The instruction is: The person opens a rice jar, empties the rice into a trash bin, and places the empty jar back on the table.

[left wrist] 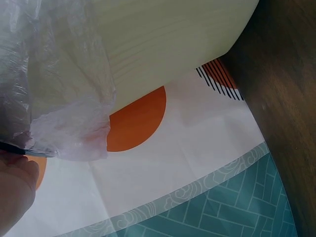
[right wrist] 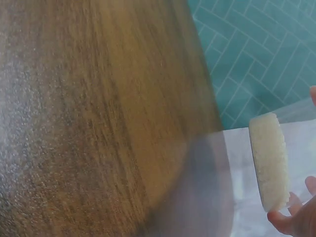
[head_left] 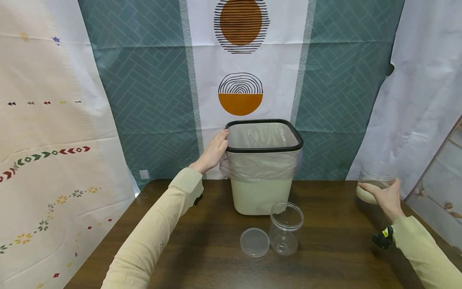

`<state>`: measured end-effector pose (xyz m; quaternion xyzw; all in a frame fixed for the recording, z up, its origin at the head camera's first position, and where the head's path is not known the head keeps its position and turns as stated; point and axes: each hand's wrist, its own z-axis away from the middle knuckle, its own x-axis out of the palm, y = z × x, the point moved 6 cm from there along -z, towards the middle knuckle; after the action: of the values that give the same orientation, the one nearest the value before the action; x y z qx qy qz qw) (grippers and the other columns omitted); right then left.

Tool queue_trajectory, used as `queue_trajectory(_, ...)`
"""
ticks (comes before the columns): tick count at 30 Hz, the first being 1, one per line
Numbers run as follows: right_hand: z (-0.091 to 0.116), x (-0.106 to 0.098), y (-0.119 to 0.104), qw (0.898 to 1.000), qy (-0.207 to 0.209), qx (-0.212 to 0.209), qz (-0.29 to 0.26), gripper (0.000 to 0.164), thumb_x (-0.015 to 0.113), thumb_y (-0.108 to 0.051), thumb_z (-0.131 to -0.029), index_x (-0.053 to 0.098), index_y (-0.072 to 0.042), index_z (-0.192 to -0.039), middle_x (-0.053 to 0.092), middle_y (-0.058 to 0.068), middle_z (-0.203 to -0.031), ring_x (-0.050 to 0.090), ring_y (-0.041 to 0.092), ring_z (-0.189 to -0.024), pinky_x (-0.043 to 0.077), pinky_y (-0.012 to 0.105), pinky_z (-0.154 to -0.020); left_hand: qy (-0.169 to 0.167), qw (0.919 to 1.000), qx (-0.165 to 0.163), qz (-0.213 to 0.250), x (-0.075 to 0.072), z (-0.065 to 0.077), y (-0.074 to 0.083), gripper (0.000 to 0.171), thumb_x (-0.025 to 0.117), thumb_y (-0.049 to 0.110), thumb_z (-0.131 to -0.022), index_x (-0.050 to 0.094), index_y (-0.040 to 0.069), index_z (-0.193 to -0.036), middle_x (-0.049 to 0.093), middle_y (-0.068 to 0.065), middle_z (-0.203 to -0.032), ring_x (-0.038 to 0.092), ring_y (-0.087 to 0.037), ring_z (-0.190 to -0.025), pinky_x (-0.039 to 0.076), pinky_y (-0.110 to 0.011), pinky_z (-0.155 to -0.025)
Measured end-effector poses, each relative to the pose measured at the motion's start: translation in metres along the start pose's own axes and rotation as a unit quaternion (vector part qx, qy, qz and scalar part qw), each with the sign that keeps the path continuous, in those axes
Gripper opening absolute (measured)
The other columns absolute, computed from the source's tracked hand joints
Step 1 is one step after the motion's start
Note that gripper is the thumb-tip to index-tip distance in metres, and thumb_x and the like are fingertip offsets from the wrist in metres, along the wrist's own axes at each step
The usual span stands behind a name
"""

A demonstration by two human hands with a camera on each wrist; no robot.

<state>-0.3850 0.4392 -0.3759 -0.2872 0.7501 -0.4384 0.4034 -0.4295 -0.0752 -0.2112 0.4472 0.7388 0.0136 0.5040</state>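
My left hand (head_left: 214, 152) rests against the left side of a cream trash bin (head_left: 260, 196), fingers straight along its black rim (head_left: 265, 150). A clear plastic bag lines the bin and folds over its outside. The left wrist view shows part of that hand (left wrist: 17, 190) beside the rim and the bag (left wrist: 71, 128). At the far right, my right hand (head_left: 388, 196) grips a clear plastic jar (head_left: 377, 170), tilted above the table. White grains that look like rice (right wrist: 269, 160) lie in its bottom. Only some fingertips show in the right wrist view.
On the brown wooden table (head_left: 325, 241), a clear open jar (head_left: 285, 237) stands in front of the bin. A round translucent lid (head_left: 254, 242) lies just left of it. Patterned cloth (head_left: 148, 80) hangs behind the table and along both sides.
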Motion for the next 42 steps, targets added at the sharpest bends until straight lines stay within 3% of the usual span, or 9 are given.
queue_trajectory(6,0.001,-0.001,-0.01,0.999,0.023,-0.035,-0.004,0.097,0.072,-0.03,-0.076,0.007,0.005,-0.139,0.017,0.028,-0.135,0.019,0.04,-0.122,0.016,0.046,-0.1,-0.001,1.0,0.002,-0.003,0.001,0.0,-0.002,0.052,0.021,0.02,-0.094,0.028,-0.007,-0.137,0.022,-0.017,-0.144,0.014,-0.022,-0.132,0.011,-0.029,-0.104)
queue_trajectory(10,0.001,0.001,-0.026,0.998,0.013,-0.068,0.0,0.088,0.072,-0.03,-0.077,0.016,0.001,-0.139,0.025,0.022,-0.131,0.026,0.035,-0.117,0.02,0.046,-0.097,0.001,1.0,0.002,0.002,0.0,0.0,-0.001,0.051,0.022,0.02,-0.094,0.028,-0.007,-0.137,0.021,-0.017,-0.144,0.014,-0.023,-0.132,0.01,-0.029,-0.104)
queue_trajectory(14,0.001,0.004,-0.041,0.996,-0.002,-0.084,0.006,0.085,0.07,-0.03,-0.079,0.017,0.001,-0.138,0.025,0.022,-0.131,0.027,0.036,-0.116,0.023,0.048,-0.094,0.005,1.0,0.001,0.003,-0.002,0.001,0.0,0.051,0.022,0.019,-0.094,0.029,-0.007,-0.137,0.022,-0.016,-0.144,0.014,-0.022,-0.132,0.01,-0.029,-0.104)
queue_trajectory(20,0.008,0.012,-0.067,0.991,0.007,-0.132,0.005,0.067,0.074,-0.023,-0.076,0.033,0.001,-0.124,0.04,0.014,-0.115,0.038,0.03,-0.101,0.031,0.025,-0.078,0.004,1.0,-0.001,0.003,-0.002,0.001,-0.001,0.052,0.022,0.02,-0.093,0.029,-0.007,-0.136,0.023,-0.015,-0.144,0.015,-0.022,-0.131,0.011,-0.029,-0.103)
queue_trajectory(22,0.011,0.016,-0.075,0.99,-0.002,-0.142,0.008,0.067,0.074,-0.022,-0.075,0.033,0.0,-0.123,0.04,0.013,-0.115,0.039,0.03,-0.101,0.031,0.024,-0.076,0.004,1.0,-0.002,0.003,-0.002,0.001,-0.001,0.052,0.022,0.02,-0.093,0.029,-0.007,-0.136,0.023,-0.014,-0.144,0.016,-0.022,-0.131,0.011,-0.029,-0.103)
queue_trajectory(30,0.013,0.025,-0.091,0.987,-0.04,-0.147,0.048,0.085,0.073,-0.028,-0.076,0.021,0.007,-0.134,0.032,0.029,-0.126,0.032,0.044,-0.111,0.027,0.055,-0.086,0.004,1.0,0.003,-0.001,-0.001,0.0,0.0,0.054,0.021,0.022,-0.092,0.03,-0.007,-0.136,0.023,-0.016,-0.143,0.016,-0.023,-0.131,0.012,-0.03,-0.103)
queue_trajectory(42,0.017,0.026,-0.103,0.986,-0.05,-0.156,0.043,0.088,0.073,-0.027,-0.076,0.019,0.004,-0.138,0.03,0.028,-0.129,0.029,0.045,-0.114,0.023,0.057,-0.091,0.002,1.0,0.003,0.001,0.0,-0.001,0.0,0.052,0.022,0.021,-0.093,0.029,-0.007,-0.137,0.023,-0.015,-0.144,0.015,-0.021,-0.131,0.011,-0.029,-0.103)
